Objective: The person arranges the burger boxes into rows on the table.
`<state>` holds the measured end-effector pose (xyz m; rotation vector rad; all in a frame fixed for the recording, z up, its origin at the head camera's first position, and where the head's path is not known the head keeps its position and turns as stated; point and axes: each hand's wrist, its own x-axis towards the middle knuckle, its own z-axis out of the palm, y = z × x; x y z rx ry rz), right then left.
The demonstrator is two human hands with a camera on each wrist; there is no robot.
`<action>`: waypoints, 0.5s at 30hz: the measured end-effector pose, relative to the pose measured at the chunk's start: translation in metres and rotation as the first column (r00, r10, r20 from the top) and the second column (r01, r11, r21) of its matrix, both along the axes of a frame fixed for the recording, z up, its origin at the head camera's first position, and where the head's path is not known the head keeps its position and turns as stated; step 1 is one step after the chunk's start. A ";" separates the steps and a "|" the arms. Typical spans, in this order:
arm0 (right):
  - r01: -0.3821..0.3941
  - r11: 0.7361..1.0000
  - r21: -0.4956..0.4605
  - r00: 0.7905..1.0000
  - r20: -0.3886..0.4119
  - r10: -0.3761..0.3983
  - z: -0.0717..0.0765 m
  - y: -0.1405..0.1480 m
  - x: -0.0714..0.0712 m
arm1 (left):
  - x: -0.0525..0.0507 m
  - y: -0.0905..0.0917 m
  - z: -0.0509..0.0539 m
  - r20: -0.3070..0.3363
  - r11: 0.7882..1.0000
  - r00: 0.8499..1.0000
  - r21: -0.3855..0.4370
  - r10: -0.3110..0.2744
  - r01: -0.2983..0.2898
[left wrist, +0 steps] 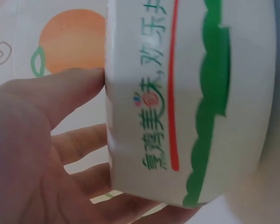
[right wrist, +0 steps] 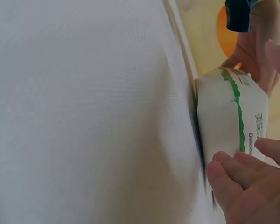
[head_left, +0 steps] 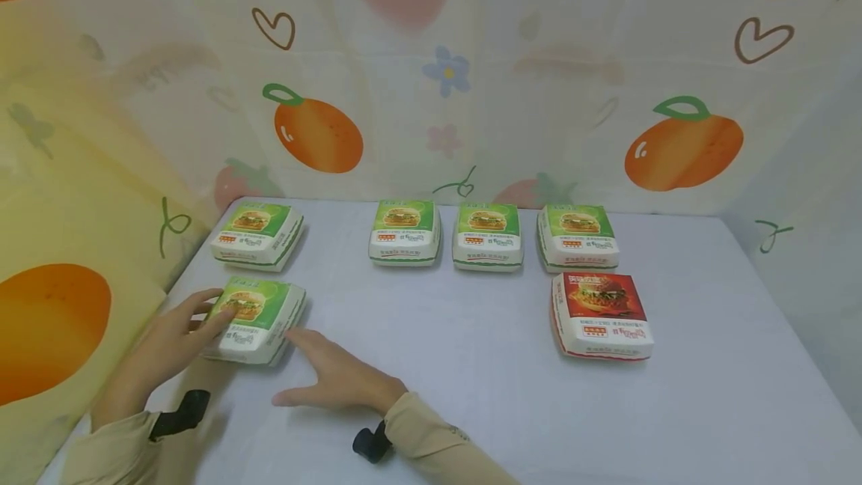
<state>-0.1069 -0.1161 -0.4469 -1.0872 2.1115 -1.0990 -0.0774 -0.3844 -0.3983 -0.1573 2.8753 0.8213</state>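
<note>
A green-and-white burger box [head_left: 252, 320] lies at the front left of the table. My left hand [head_left: 176, 339] grips its left side, the thumb over the printed top and the other fingers along the far side. In the left wrist view the white box wall [left wrist: 186, 107] with its green scalloped band stands close against the left thumb and fingers. My right hand [head_left: 343, 373] is by the right side of the same box, fingers extended and thumb spread wide. The right wrist view shows the right fingertips [right wrist: 219, 163] at the box's side [right wrist: 219, 116]; whether they press on it I cannot tell.
Another green burger box [head_left: 259, 234] sits behind the held one. Three more green boxes [head_left: 404, 234] stand in a row along the back. A red burger box [head_left: 601, 316] lies in front of the rightmost. A fruit-print curtain [head_left: 404, 96] borders the white table [head_left: 458, 395].
</note>
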 end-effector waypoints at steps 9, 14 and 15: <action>0.151 0.985 -0.089 0.989 0.009 -0.150 -0.004 0.007 -0.005 | 0.002 0.020 0.001 -0.069 1.000 0.998 0.022 -0.011 0.013; 0.224 0.962 -0.157 0.974 0.049 -0.219 -0.001 0.012 -0.007 | 0.000 0.031 0.000 -0.150 0.999 0.989 0.036 -0.013 0.018; 0.236 0.957 -0.168 0.972 0.057 -0.230 0.000 0.013 -0.007 | -0.001 0.033 0.001 -0.164 0.999 0.986 0.041 -0.014 0.021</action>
